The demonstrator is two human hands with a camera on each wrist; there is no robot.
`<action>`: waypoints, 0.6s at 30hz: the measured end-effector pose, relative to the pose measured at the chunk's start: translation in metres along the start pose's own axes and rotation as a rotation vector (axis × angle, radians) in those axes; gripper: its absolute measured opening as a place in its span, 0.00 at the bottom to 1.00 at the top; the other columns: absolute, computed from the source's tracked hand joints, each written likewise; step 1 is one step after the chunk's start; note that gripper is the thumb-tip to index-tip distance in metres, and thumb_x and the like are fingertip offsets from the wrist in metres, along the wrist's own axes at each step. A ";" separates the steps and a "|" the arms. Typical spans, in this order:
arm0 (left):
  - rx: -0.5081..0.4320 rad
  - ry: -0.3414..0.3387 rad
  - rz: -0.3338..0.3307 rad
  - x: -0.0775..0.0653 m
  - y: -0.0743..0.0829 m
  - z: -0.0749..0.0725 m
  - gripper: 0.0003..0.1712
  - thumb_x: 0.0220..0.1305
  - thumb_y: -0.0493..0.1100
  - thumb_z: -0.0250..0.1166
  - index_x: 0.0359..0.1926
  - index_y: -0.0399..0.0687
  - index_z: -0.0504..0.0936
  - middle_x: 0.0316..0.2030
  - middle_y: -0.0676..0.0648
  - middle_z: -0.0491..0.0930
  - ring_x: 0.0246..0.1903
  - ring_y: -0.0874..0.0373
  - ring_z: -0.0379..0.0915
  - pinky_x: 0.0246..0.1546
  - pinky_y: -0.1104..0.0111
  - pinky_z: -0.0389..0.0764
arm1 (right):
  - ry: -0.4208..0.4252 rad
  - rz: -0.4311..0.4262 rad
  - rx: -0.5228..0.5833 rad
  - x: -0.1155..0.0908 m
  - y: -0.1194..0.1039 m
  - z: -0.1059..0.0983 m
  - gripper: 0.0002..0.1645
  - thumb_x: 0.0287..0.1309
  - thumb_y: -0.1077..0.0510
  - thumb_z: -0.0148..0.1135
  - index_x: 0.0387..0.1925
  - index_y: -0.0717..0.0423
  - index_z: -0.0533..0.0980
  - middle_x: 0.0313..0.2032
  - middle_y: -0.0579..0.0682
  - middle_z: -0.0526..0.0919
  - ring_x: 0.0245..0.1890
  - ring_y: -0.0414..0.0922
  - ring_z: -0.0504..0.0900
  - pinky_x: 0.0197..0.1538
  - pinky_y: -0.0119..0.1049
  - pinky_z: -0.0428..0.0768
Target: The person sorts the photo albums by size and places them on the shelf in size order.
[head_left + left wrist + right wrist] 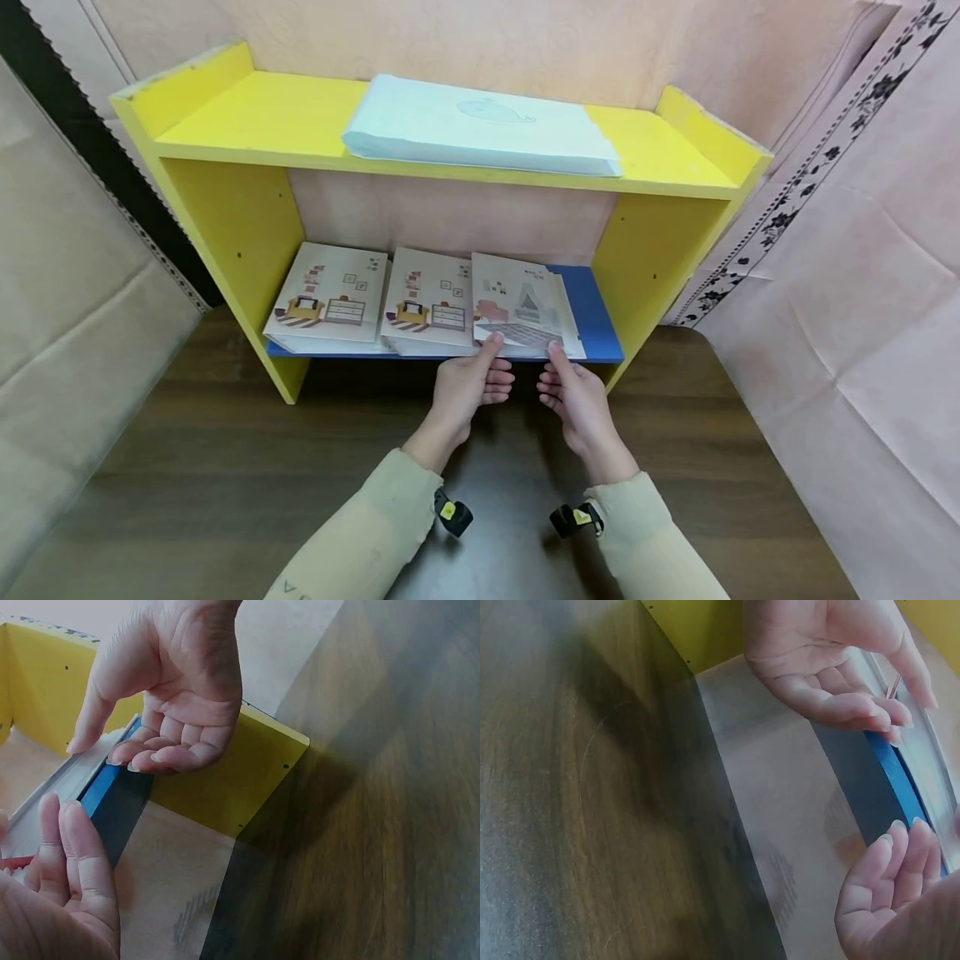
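Both hands are at the near edge of the right-hand stack of white booklets (517, 287), which lies on the blue shelf board (588, 308). The left hand (467, 387) rests its straight thumb on the front left corner of the top booklet, with its fingers loosely bent lower down. At the front right corner, the right hand (579, 408) touches the edge with its thumb the same way. In the left wrist view, the fingertips of the right hand (180, 697) are right at the blue board's front edge, a gap between them and the thumb.
Two more booklet stacks, the left one (330, 296) and the middle one (429, 300), lie beside it. A yellow shelf unit (225, 250) surrounds them, with a folded pale blue cloth (480, 125) on top. Patterned cloth (840, 250) hangs at the sides above the wooden table (187, 467).
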State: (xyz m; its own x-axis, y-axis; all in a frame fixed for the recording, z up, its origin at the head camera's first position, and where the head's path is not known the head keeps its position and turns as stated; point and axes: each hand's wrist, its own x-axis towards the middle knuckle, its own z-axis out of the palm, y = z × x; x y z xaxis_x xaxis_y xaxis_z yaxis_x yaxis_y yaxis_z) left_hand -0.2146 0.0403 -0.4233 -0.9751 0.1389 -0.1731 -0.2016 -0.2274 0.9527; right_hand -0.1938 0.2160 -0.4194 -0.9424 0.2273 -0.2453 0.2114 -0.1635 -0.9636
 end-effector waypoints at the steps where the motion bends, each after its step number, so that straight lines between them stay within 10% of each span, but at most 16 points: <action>1: -0.002 0.011 -0.002 0.000 0.000 -0.001 0.44 0.55 0.78 0.68 0.40 0.38 0.89 0.30 0.44 0.89 0.29 0.55 0.88 0.35 0.65 0.89 | 0.000 0.009 0.002 0.001 0.000 0.002 0.34 0.64 0.31 0.64 0.42 0.59 0.75 0.32 0.44 0.79 0.34 0.40 0.80 0.40 0.29 0.84; 18: 0.095 -0.051 0.007 -0.002 -0.003 -0.022 0.41 0.66 0.75 0.60 0.49 0.40 0.85 0.39 0.41 0.89 0.37 0.54 0.89 0.41 0.64 0.89 | -0.042 -0.129 -0.207 0.004 0.019 0.009 0.35 0.71 0.32 0.56 0.47 0.63 0.77 0.40 0.55 0.84 0.38 0.47 0.86 0.44 0.33 0.87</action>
State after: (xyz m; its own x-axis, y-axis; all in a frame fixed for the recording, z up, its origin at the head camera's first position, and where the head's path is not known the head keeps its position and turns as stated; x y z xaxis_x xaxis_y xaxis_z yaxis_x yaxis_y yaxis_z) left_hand -0.2144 0.0196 -0.4316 -0.9699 0.1871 -0.1559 -0.1828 -0.1363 0.9737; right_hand -0.1958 0.2054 -0.4377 -0.9741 0.1925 -0.1184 0.1332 0.0657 -0.9889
